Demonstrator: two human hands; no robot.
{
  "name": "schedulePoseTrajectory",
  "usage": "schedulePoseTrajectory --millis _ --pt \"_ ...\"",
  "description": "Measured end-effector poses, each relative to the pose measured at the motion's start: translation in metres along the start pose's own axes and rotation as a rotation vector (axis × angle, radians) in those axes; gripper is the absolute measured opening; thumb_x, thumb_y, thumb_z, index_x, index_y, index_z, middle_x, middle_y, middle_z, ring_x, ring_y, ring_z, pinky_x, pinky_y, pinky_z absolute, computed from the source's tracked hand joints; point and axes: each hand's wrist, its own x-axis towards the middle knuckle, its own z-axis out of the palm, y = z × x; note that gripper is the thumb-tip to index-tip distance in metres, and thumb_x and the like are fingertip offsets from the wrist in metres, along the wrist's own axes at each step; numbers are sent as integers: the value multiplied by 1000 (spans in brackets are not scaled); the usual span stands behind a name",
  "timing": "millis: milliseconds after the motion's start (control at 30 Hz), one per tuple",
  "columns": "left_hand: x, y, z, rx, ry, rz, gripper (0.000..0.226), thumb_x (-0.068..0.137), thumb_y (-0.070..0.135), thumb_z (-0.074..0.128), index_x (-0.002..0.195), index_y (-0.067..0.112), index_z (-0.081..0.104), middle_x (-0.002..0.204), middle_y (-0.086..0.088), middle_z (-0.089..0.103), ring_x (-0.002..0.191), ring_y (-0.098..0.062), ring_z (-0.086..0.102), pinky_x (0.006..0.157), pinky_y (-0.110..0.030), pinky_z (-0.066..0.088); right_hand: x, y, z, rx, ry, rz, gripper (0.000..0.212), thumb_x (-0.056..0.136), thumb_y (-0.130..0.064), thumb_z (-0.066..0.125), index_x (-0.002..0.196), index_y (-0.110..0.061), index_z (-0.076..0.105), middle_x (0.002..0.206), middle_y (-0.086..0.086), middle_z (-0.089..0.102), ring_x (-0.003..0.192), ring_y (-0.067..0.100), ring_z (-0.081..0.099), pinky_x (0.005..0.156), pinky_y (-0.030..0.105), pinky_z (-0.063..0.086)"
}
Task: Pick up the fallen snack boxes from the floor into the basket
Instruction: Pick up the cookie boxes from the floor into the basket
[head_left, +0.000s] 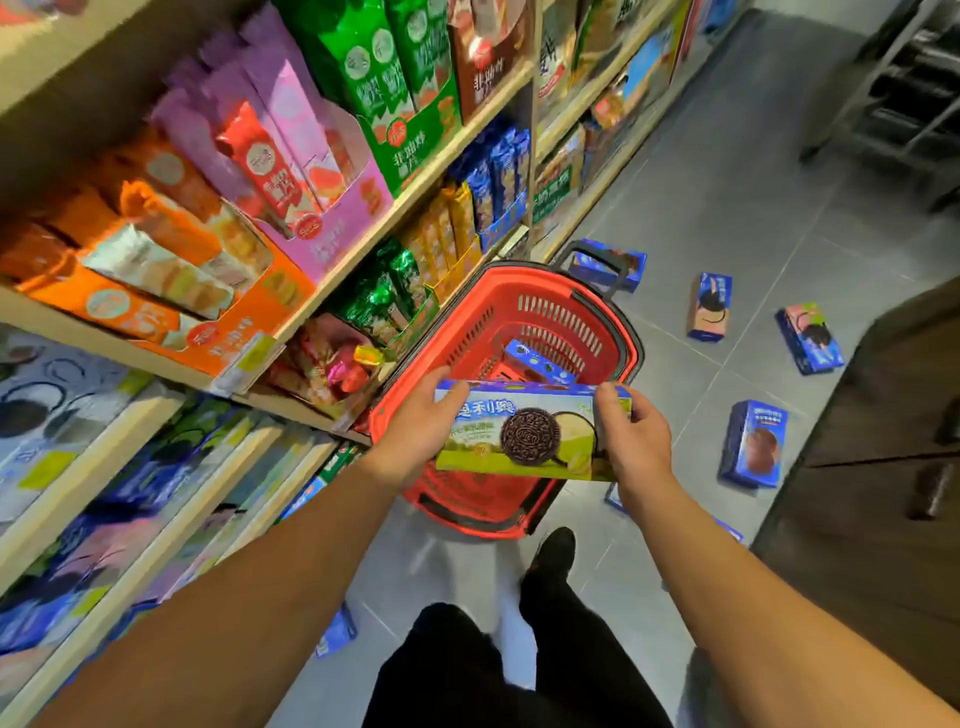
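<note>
Currently, a green snack box (524, 434) with a printed sandwich cookie is held level directly above the near end of the red basket (597, 332). The left hand (423, 428) grips the box's left end, thumb on top. The right hand (631, 434) grips its right end, fingers curled over the upper edge.

Inside the basket lies one blue box (537, 361), tilted against the basket floor. The basket stands on the grey tiled floor (727, 197), just beside the snack shelves (405, 197) on its left.

Fallen boxes on the floor, relative to the basket:
- one blue box (608, 267) beyond its far end, behind the black handle;
- two boxes (710, 306) (809, 338) to the far right;
- one blue box (753, 443) to the near right.

A black shoe (556, 553) stands on the floor just before the basket's near end.
</note>
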Motion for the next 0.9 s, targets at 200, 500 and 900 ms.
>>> schedulePoseTrajectory --millis 200,500,900 --pt "70 10 -12 132 61 -9 68 86 53 57 144 26 33 122 1 57 111 -21 58 100 -43 46 39 -7 38 -125 -8 -20 48 79 -52 71 121 -33 57 105 -13 68 100 10 64 96 34 50" --pt "203 -16 -25 267 -55 47 56 89 30 64 140 19 42 124 0 58 104 -11 60 94 -23 46 109 50 105 -190 140 28 38 88 -38 68 121 -25 55 107 -12 69 94 -8 63 94 22 50" --pt "384 -139 16 655 -83 202 65 91 24 62 148 14 32 133 -4 55 114 -16 55 91 -19 35 256 195 149 -222 209 175 58 89 -13 68 141 -13 43 110 -5 63 81 -4 60 75 3 42"
